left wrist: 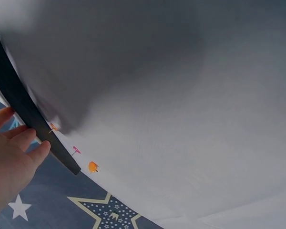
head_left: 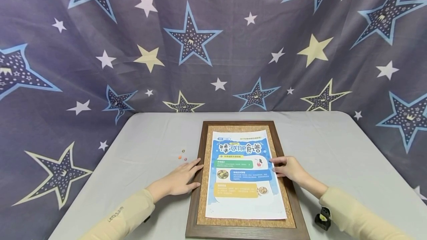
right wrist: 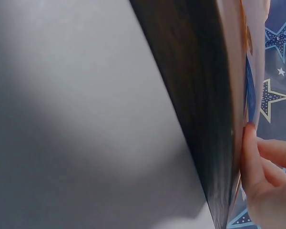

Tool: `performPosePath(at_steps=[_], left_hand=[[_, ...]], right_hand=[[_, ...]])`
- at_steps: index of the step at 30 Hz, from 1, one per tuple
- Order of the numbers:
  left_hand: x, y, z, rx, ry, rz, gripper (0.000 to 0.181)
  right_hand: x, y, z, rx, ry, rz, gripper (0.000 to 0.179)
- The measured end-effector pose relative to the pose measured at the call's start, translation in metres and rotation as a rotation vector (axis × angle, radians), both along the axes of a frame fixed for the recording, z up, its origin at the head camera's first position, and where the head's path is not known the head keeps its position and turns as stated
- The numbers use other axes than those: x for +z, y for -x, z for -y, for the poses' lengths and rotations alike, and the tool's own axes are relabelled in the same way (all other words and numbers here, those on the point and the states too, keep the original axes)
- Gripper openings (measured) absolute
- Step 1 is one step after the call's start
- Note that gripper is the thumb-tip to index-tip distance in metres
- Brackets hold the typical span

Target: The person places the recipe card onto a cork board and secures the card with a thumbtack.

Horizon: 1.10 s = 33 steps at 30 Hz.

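Observation:
A printed poster [head_left: 245, 208] with a blue heading and colored text bands lies on a cork board [head_left: 203, 210] in a dark brown wooden frame [head_left: 247, 232]. My left hand [head_left: 178, 179] rests with spread fingers at the frame's left side; in the left wrist view its fingertips touch the dark frame edge [left wrist: 26, 109]. Across the board, my right hand [head_left: 291, 169] reaches over the frame's right side, its fingertips touching the poster's right edge. The right wrist view shows those fingers [right wrist: 250, 157] fairly straight against that edge; the paper partly hides the contact.
Three small push pins lie on the gray tabletop [head_left: 150, 136] left of the frame, among them an orange pin [head_left: 180, 157] and a pink pin [head_left: 185, 159]. A star-patterned curtain [head_left: 207, 77] hangs behind the table. A small black device [head_left: 323, 218] is by the right forearm.

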State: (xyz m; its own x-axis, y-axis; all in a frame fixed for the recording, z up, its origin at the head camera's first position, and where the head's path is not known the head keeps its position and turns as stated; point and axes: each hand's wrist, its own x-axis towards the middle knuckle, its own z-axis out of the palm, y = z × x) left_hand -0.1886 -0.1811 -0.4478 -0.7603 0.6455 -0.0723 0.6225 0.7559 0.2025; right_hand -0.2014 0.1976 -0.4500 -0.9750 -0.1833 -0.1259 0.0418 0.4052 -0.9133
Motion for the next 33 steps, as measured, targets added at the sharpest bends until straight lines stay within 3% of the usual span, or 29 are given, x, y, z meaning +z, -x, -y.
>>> performPosePath(at_steps=[7,11,19,22,26,33], left_hand=[[0.001,-0.001,-0.001,0.005,0.01,0.009,0.058],[0.001,0.0,0.0,0.004,0.019,0.012,0.058],[0.001,0.0,-0.001,0.006,0.027,0.015,0.059],[0.001,0.0,-0.001,0.005,0.028,0.015,0.059],[0.002,0.0,-0.002,0.008,0.027,0.017,0.058],[0.0,0.0,-0.001,0.011,0.038,0.018,0.059]], right_hand=[[0.001,-0.002,-0.001,0.037,-0.016,-0.046,0.032],[0.004,-0.003,-0.005,0.094,-0.041,-0.12,0.031],[0.008,-0.003,-0.014,0.224,-0.34,-0.484,0.023],[0.009,-0.004,-0.015,0.272,-0.424,-0.563,0.025],[0.008,-0.006,-0.017,0.342,-0.526,-0.588,0.034],[0.005,-0.007,-0.023,0.475,-0.573,-0.583,0.051]])
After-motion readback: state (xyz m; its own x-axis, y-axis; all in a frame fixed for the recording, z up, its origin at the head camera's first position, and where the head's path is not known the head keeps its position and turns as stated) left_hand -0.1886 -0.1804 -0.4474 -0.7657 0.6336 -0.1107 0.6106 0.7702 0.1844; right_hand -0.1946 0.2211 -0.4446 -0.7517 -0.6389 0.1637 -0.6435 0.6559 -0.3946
